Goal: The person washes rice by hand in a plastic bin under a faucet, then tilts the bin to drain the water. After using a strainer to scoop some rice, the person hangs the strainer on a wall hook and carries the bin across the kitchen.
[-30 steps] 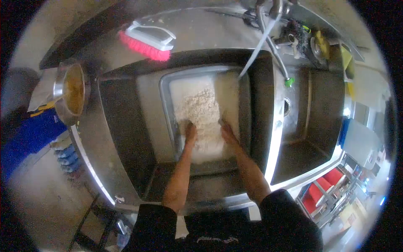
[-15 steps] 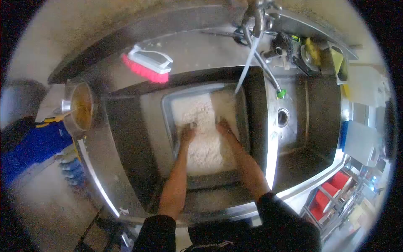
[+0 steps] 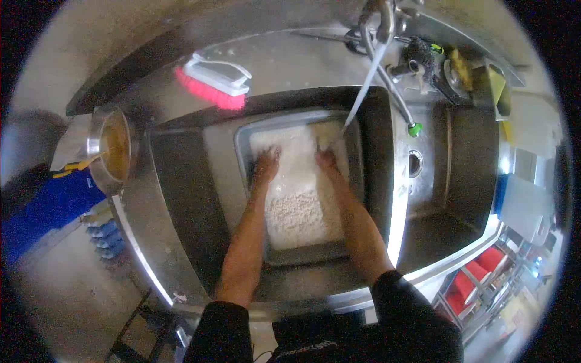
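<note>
A grey rectangular tub point(image 3: 242, 145) stands in the left sink basin, holding cloudy water and a mass of pale grains point(image 3: 296, 212). My left hand point(image 3: 267, 164) is at the tub's left side, partly under the milky water. Opposite it, my right hand point(image 3: 327, 160) dips in near the right side. The fingers of both hands are blurred and hidden by the water, so their grip cannot be made out. A stream of water point(image 3: 364, 88) falls from the faucet point(image 3: 386, 24) into the tub's far right corner.
A pink-bristled brush point(image 3: 215, 83) lies on the ledge behind the basin. At the left stands a metal bowl point(image 3: 113, 148). The right basin point(image 3: 463, 163) has a drain and a green-tipped spout point(image 3: 414, 129) over it. Scrubbers and a container point(image 3: 496, 91) sit at the back right.
Both hands have moved away from my body, toward the tub's far side. The grains now show mostly in the near half, with cloudy water over the far half.
</note>
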The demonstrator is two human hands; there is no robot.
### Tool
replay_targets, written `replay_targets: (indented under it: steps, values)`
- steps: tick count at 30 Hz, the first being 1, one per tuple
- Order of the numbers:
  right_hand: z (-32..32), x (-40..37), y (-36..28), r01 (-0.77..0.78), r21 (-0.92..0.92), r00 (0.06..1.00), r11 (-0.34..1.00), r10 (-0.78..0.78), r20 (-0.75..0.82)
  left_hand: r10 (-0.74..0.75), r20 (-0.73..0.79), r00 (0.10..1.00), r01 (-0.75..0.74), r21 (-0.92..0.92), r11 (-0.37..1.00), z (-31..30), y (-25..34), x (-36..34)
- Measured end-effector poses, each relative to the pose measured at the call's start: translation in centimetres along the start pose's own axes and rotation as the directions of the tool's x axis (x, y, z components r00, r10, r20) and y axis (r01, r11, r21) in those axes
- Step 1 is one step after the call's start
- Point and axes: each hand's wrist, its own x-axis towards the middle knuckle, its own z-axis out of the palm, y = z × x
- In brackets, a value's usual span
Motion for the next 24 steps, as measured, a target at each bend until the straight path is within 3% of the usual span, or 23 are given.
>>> replay_targets:
  steps: [1, 2, 3, 4, 7, 9, 11, 14, 15, 16, 18, 19, 20, 21, 22, 24]
  values:
    - [4.1, -0.7, 3.2, 0.046, -0.050, 0.999, 0.998, -0.047, -0.019, -0.018, 0.095, 0.995, 0.014, 0.046, 0.999, 1.1, -0.4, -0.2]
    - [12.8, -0.3, 13.4, 0.228, -0.028, 0.964, 0.973, -0.229, -0.136, -0.015, 0.136, 0.991, 0.008, 0.053, 0.999, 2.3, -0.5, -1.0]
    - [7.7, -3.1, 4.9, 0.103, -0.155, 0.992, 0.983, -0.089, 0.095, -0.002, 0.174, 0.985, -0.007, 0.054, 0.999, 3.4, -0.5, -2.3]
    - [4.3, -4.9, 0.9, 0.073, -0.192, 0.965, 0.979, -0.021, 0.260, 0.009, 0.203, 0.979, -0.018, 0.044, 0.999, 4.0, -0.4, -3.3]
    - [-2.3, -8.4, -3.0, 0.062, -0.124, 0.883, 0.990, 0.004, 0.469, -0.048, 0.173, 0.984, 0.050, -0.006, 0.999, 1.2, 3.0, -5.8]
    - [-6.6, -8.0, -4.4, 0.030, -0.053, 0.916, 0.998, -0.006, 0.401, -0.052, -0.201, 0.978, 0.041, -0.062, 0.997, -3.6, 5.4, -5.2]
    - [-9.5, -4.6, -4.7, 0.011, 0.005, 0.972, 1.000, -0.012, 0.235, 0.001, -0.527, 0.850, -0.047, -0.074, 0.996, -7.3, 5.8, -2.1]
    - [-9.6, 2.0, -3.6, 0.009, -0.025, 0.997, 1.000, -0.007, 0.080, -0.055, -0.443, 0.895, -0.049, -0.220, 0.974, -2.0, 0.2, 3.2]
    - [-8.5, 3.3, -2.9, 0.008, -0.050, 0.998, 0.999, -0.005, 0.059, -0.036, -0.206, 0.978, 0.012, -0.120, 0.993, -0.1, -1.2, 4.5]
    - [-7.4, 3.5, -2.4, 0.012, -0.082, 0.999, 0.997, -0.008, 0.048, -0.044, 0.044, 0.998, 0.045, -0.006, 0.999, 0.9, -2.0, 5.1]
    - [-4.9, 2.5, -1.5, 0.036, -0.140, 0.997, 0.990, -0.026, 0.070, -0.115, -0.037, 0.993, 0.112, -0.078, 0.991, -0.8, 1.0, 2.5]
    - [-4.1, 0.9, -1.3, 0.057, -0.161, 0.994, 0.985, -0.040, 0.106, 0.040, 0.004, 0.999, -0.040, 0.023, 0.999, -0.5, 0.9, 1.0]
    - [-4.0, -0.6, -1.5, 0.076, -0.174, 0.987, 0.982, -0.049, 0.156, 0.149, -0.279, 0.949, -0.178, -0.082, 0.981, 5.0, -1.9, -0.4]
    - [-4.2, -2.2, -1.7, 0.095, -0.179, 0.975, 0.979, -0.055, 0.217, 0.211, 0.080, 0.974, -0.219, 0.108, 0.970, 6.8, -3.3, -1.4]
    - [-5.0, -3.7, -2.2, 0.107, -0.181, 0.958, 0.978, -0.052, 0.283, 0.218, 0.077, 0.973, -0.229, 0.215, 0.949, 11.3, -4.3, -2.6]
    - [-7.5, -5.9, -3.2, 0.103, -0.154, 0.915, 0.983, -0.033, 0.401, 0.023, 0.070, 0.997, -0.029, 0.083, 0.996, 2.2, 1.2, -5.0]
